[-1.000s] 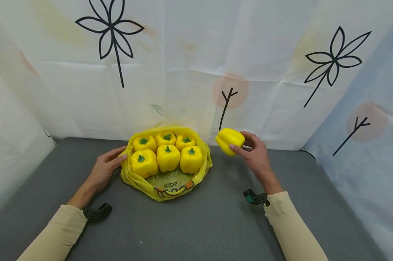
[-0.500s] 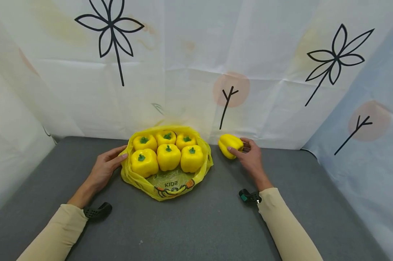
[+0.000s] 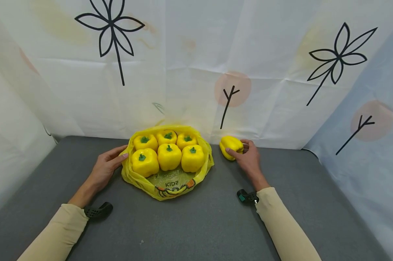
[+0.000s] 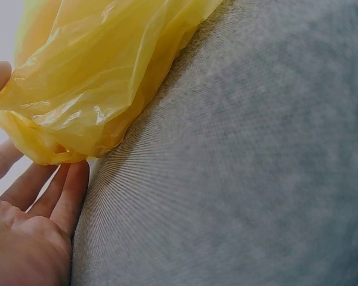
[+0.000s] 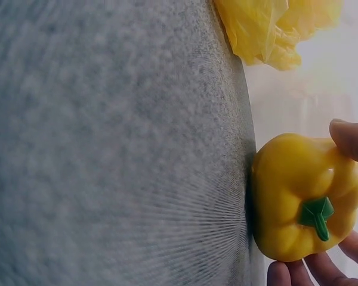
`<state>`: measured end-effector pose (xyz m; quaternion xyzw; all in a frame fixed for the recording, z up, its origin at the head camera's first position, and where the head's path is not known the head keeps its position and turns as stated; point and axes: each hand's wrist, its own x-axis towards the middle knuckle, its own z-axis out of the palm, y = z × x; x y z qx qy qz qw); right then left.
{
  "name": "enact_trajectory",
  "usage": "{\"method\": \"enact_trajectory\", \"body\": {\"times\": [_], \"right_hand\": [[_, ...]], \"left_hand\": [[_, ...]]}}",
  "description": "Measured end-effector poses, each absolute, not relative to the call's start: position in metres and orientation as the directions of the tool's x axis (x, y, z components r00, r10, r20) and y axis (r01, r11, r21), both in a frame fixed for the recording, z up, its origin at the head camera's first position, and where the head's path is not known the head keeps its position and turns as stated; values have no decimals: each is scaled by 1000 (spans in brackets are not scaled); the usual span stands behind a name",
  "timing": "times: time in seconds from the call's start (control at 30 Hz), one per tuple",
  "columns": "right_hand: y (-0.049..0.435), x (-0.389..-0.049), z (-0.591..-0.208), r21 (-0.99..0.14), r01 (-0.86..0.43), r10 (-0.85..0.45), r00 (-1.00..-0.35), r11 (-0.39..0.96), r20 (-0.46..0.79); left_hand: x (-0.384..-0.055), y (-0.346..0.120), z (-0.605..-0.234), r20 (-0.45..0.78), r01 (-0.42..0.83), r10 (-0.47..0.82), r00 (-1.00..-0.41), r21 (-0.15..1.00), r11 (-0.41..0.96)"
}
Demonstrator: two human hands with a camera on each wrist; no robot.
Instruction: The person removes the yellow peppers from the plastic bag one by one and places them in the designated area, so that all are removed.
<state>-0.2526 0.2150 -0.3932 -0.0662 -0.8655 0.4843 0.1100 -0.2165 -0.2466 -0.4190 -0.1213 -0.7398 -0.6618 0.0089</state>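
Observation:
A yellow plastic bag (image 3: 170,180), its mouth spread wide, lies on the table and contains several yellow bell peppers (image 3: 168,159) with green stems. On its left side, my left hand (image 3: 105,166) holds the bag's edge between thumb and fingers; in the left wrist view the fingers (image 4: 68,196) reach under the yellow film (image 4: 101,83). To the right of the bag, my right hand (image 3: 250,161) grips a single yellow bell pepper (image 3: 229,146) lying on its side. The right wrist view has this pepper (image 5: 286,190) against the table, its green stem facing the camera.
A grey cloth-covered table (image 3: 183,228) extends in front of the bag and to both sides. White fabric (image 3: 189,90) with plant drawings hangs right behind the bag and the pepper, and more fabric hangs at the left and right. Dark bands (image 3: 98,210) sit on both wrists.
My right hand has lowered the bell pepper from the air onto the table, right of the bag, moving slightly toward me. The left hand and the bag have stayed in place.

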Motion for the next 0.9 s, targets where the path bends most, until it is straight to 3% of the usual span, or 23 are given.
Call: {"method": "enact_trajectory", "body": {"times": [0.9], "right_hand": [[204,-243,-389,-814,0,143,-984,581,102]], "left_hand": [[-216,-247,-419,193,207,172,-966,976,64]]}}
